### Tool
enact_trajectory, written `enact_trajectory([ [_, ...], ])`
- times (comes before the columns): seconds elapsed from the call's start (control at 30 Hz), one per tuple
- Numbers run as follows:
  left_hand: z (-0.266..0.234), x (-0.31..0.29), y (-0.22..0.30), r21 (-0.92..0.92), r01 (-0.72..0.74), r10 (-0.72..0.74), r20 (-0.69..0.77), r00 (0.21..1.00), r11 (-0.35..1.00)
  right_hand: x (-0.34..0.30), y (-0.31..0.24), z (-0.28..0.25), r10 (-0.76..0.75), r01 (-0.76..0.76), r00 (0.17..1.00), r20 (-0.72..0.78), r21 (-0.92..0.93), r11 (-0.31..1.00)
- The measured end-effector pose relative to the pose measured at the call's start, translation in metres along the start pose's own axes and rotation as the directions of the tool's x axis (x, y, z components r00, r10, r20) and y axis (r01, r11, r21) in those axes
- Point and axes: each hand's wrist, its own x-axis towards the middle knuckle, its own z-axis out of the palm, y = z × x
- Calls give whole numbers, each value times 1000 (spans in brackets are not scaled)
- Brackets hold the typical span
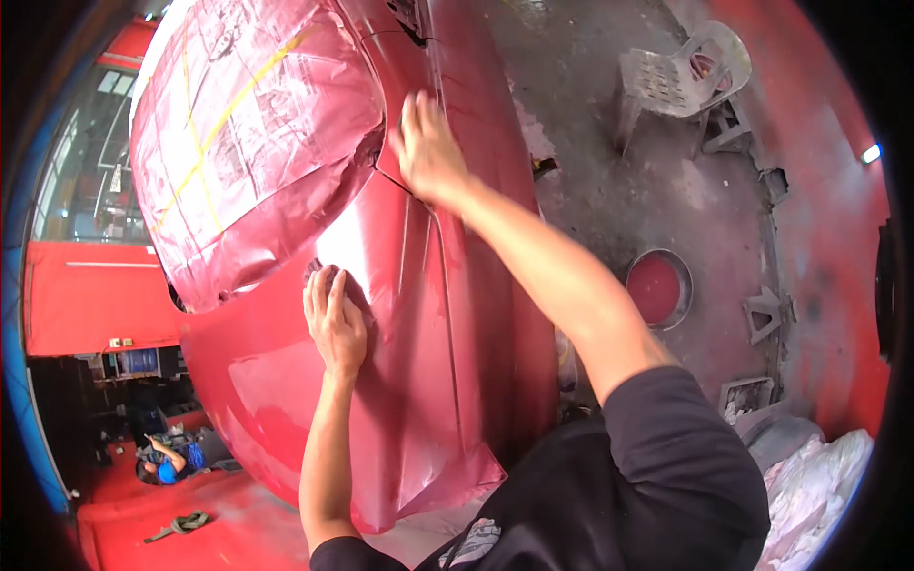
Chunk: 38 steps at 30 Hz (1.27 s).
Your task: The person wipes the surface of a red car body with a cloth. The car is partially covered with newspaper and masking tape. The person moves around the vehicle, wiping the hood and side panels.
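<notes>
Under both my hands is the red body of a car, its paint glossy in some places and dull in others. My left hand rests on the panel below the covered windscreen, fingers bent over a small dark block that shows at the fingertips. Most of that block is hidden by the hand. My right hand lies flat on the red panel by the lower corner of the glass, near a dark seam. Its fingers are stretched out and slightly blurred, with nothing visible in them.
Taped plastic sheeting covers the glass. To the right, a plastic chair, a round basin with red inside, and a small stool stand on the floor. Crumpled sheeting lies lower right. Another person is at far left.
</notes>
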Motion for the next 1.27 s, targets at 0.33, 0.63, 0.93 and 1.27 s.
enact_trajectory([
  [0.33, -7, -12, -3, 43, 30, -31, 22, 999, 999, -72, -32, -10, -78, 80, 988, 136, -4, 997],
  [0.63, -11, -17, -7, 47, 39, -40, 21, 999, 998, -119, -56, -24, -67, 51, 961, 268, 65, 997],
  [0.93, -6, -9, -3, 24, 18, -18, 10, 1000, 1000, -65, -33, -11, -21, 24, 993, 116, -19, 1000],
  [1.27, -8, -9, 3, 14, 1, -1, 8, 1000, 1000, -5, -7, 0, 59, -67, 991, 117, 68, 995],
])
